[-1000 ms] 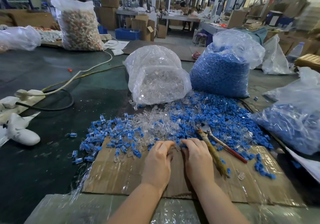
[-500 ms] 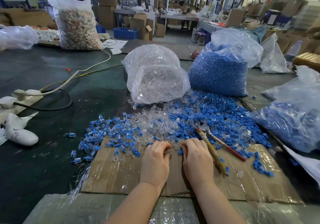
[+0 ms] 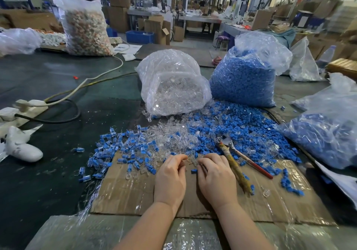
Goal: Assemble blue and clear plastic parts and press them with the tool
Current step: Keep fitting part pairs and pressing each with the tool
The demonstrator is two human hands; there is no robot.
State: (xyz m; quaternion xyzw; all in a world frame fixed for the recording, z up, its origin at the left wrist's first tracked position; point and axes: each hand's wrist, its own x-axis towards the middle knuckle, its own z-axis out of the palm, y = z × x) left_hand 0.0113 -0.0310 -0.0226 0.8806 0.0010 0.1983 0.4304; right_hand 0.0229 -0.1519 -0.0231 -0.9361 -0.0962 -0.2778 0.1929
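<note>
Left hand: your left hand (image 3: 170, 179) lies knuckles-up on the flat brown cardboard sheet (image 3: 123, 191), fingers curled under at the near edge of the loose parts; whether they pinch a piece I cannot tell.
Right hand: your right hand (image 3: 217, 178) sits just beside it, fingers curled the same way, with clear pieces at its fingertips; a firm grip is not visible.
Single blue piece: one small blue plastic part (image 3: 193, 171) lies on the cardboard between your two hands.
Loose parts: the spread of small blue plastic parts (image 3: 241, 126) and the patch of clear plastic parts (image 3: 173, 136) lie mixed on the dark green worktop (image 3: 48, 172), just beyond your fingers.
Left-side pieces: joined blue-and-clear pieces (image 3: 108, 151) are scattered to the left of your hands.
Tool: the pliers with one red handle and one tape-wrapped handle (image 3: 234, 163) rest on the cardboard, just right of your right hand, head lying in the blue parts.
Bags: a clear plastic bag of clear parts (image 3: 173, 83) and a clear plastic bag of blue parts (image 3: 245, 76) stand behind the pile.
</note>
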